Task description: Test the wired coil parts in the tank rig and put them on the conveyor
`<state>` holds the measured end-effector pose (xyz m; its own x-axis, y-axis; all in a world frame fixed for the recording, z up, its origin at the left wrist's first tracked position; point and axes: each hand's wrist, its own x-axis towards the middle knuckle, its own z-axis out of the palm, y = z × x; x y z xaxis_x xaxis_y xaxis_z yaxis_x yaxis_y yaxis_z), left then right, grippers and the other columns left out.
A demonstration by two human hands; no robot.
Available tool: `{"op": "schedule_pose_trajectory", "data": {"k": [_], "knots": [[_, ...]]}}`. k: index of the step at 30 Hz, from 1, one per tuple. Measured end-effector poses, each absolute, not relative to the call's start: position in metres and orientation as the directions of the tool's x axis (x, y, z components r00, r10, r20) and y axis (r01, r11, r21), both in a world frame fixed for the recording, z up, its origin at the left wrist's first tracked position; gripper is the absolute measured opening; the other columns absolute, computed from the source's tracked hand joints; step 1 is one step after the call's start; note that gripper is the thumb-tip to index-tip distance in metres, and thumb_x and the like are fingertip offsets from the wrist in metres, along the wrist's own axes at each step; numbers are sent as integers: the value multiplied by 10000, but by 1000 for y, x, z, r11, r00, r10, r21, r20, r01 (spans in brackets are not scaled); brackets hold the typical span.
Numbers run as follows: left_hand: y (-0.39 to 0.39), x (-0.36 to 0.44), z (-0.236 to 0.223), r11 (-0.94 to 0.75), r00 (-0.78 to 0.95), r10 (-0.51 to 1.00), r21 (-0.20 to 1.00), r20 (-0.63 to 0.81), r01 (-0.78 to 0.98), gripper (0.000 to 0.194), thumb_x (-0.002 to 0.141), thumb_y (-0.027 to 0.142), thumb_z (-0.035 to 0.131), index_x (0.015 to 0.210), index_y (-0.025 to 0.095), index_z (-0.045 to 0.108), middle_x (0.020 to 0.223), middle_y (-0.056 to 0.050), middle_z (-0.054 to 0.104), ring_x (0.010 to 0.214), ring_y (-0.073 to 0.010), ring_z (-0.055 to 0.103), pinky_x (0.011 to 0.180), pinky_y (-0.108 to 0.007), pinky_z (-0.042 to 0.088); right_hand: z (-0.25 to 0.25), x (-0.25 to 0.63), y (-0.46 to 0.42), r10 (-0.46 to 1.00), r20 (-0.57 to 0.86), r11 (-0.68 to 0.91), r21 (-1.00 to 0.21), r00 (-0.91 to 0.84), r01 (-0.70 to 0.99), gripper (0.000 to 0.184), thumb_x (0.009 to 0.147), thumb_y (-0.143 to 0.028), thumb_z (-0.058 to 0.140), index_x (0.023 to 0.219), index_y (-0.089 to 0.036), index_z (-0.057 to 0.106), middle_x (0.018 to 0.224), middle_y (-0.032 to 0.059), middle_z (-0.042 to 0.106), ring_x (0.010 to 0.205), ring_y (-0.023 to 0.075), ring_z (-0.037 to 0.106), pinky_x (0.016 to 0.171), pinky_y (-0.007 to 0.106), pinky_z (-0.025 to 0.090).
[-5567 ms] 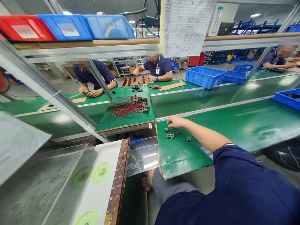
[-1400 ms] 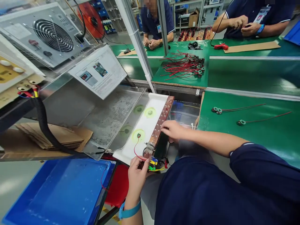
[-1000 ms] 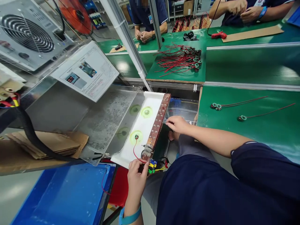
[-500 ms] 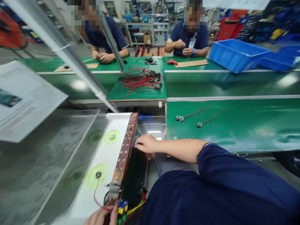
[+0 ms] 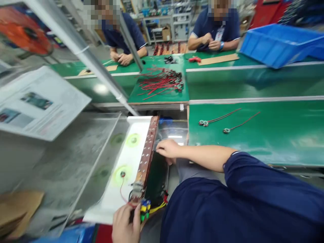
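Note:
My left hand [image 5: 126,222] is closed at the near end of a brown terminal strip [image 5: 146,152], its fingers pinching the end of a thin red wire [image 5: 122,194]. That wire runs up to a small round motor-like part [image 5: 123,174] lying on a yellow-green ring on the white board [image 5: 113,199]. Beside my fingers are blue, yellow and green connectors [image 5: 145,209]. My right hand [image 5: 169,149] is closed at the strip's right side, next to a clear plastic sheet; whatever its fingertips hold is hidden.
A few wired round parts [image 5: 226,130] lie on the green bench [image 5: 253,141]. Behind is a pile of red-wired parts [image 5: 164,82]. A metal pole [image 5: 101,74] slants past a hanging paper sheet [image 5: 48,114]. Two people sit opposite, near a blue bin [image 5: 275,45].
The view has shifted, so everything appears further right and slightly higher. Both hands keep about the same places along the strip. A cardboard piece and blue bin edge now show at lower left.

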<state>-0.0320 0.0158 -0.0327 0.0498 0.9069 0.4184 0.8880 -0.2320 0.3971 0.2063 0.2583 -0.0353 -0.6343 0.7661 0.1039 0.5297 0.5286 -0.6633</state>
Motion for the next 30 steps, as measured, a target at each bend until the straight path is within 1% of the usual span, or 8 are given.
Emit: {"op": "schedule_pose_trajectory", "data": {"k": [4,9,14,20,30], "knots": [[15,-20,-22,-138,-48,919,434,392,890,142,934,323,598,828,229,598,803,-51,644,795,-240,577,756,-347,426,-41,208,260,762,136,535,-683,-633,497,107,916,-210,631,921,-160,726,938,61,726,847,169,637,759,261,413],[11,-13,-23,-93,-112,923,495,369,864,121,931,283,601,824,227,596,815,-59,643,822,-248,568,787,-365,426,-40,210,258,760,134,539,-678,-636,500,105,914,-206,629,898,-153,718,888,55,709,795,159,601,720,260,377],[9,-15,-23,-90,-78,936,446,344,890,126,955,259,576,839,210,581,841,-55,634,853,-236,561,804,-352,434,-39,211,258,756,149,543,-688,-638,482,97,914,-202,627,890,-155,708,895,52,711,798,160,601,725,261,374],[9,-12,-22,-125,-35,926,392,376,911,102,961,220,575,863,198,563,852,-47,617,857,-221,552,809,-339,437,-41,210,259,756,146,541,-687,-638,484,96,909,-205,627,887,-157,707,908,53,715,807,163,606,726,263,379],[10,-12,-22,-147,-25,917,395,399,907,82,944,168,604,885,191,553,869,-38,593,864,-205,537,820,-320,431,-41,210,258,757,157,550,-678,-634,489,99,906,-200,626,875,-156,710,869,46,703,778,150,584,708,260,362]]}}
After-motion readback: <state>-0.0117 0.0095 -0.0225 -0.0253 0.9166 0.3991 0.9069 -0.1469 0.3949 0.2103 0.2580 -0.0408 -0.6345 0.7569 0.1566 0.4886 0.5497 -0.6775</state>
